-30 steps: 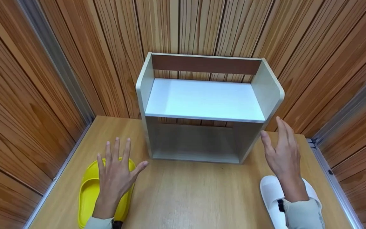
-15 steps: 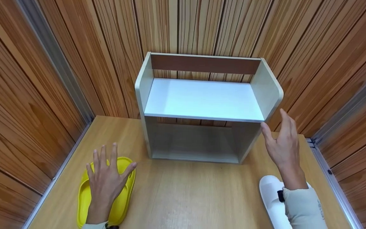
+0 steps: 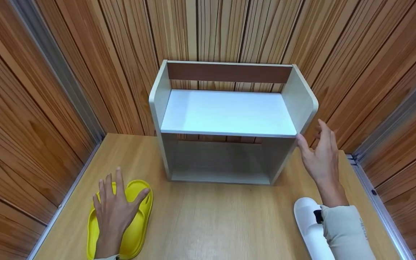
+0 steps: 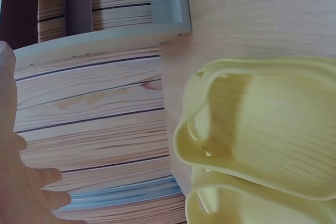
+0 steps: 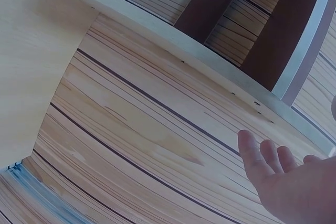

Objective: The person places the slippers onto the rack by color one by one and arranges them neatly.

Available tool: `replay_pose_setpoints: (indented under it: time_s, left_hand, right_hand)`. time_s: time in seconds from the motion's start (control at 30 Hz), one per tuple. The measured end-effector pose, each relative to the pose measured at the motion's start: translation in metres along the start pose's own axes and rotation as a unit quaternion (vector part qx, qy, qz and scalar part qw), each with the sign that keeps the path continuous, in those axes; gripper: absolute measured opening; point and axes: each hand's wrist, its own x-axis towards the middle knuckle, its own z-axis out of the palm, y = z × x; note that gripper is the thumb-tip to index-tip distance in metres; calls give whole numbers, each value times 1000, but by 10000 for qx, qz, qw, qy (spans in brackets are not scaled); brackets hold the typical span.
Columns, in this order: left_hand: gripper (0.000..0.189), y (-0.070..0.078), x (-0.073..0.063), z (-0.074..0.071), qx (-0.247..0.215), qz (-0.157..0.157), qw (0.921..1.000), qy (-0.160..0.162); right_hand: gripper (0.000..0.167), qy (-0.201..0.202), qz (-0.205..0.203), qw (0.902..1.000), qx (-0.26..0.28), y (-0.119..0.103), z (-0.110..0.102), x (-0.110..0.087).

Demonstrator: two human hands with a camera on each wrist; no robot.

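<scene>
Over a pair of yellow slippers (image 3: 135,216) at the left, my left hand (image 3: 114,213) has its fingers spread and holds nothing. Both slippers (image 4: 273,124) show in the left wrist view, lying close side by side with their foot openings visible. My right hand (image 3: 321,159) is beside the right panel of a small two-tier shelf (image 3: 229,112), thumb near the panel's edge and fingers loosely bent, with nothing in it. In the right wrist view the fingers (image 5: 252,156) lie apart from the panel. White slippers (image 3: 309,227) are partly hidden under my right sleeve.
The shelf stands at the back of a wooden tabletop (image 3: 208,224), with a white upper board and a brown rear rail (image 3: 229,72). Wood-grain walls (image 3: 20,108) enclose the table at the back and both sides. Metal strips (image 3: 381,206) run along the side edges.
My left hand has drawn back and left, over the yellow slippers. My right hand has moved slightly forward along the shelf's right side, its fingers bending more. The slippers and shelf stay in place.
</scene>
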Motion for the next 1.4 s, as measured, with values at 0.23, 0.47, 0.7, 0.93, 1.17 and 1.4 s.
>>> replay_pose_setpoints:
  time_s: [0.23,0.47,0.7,0.93,1.17,1.4]
  left_hand:
    - [115,-6,-1,3,-211,60,9968,767]
    - [114,-13,1,11,-408,-49,9892,1410]
    - [119,-30,2,22,-583,-385,9831,1690]
    - [116,-50,4,39,-771,-462,9713,2203]
    - [116,-61,13,51,-571,-871,9721,2101]
    - [121,-67,23,54,-544,-1540,9792,1204]
  right_hand:
    - [73,-59,247,9997,68,-3,-1,8]
    - [74,-93,634,9970,441,-7,-1,15]
    - [77,-304,944,9925,715,-5,7,24]
    - [82,-461,987,9874,1148,-3,17,34]
    - [85,-488,1295,9834,1177,-4,22,35]
    - [76,-502,1507,9761,1481,-1,26,34]
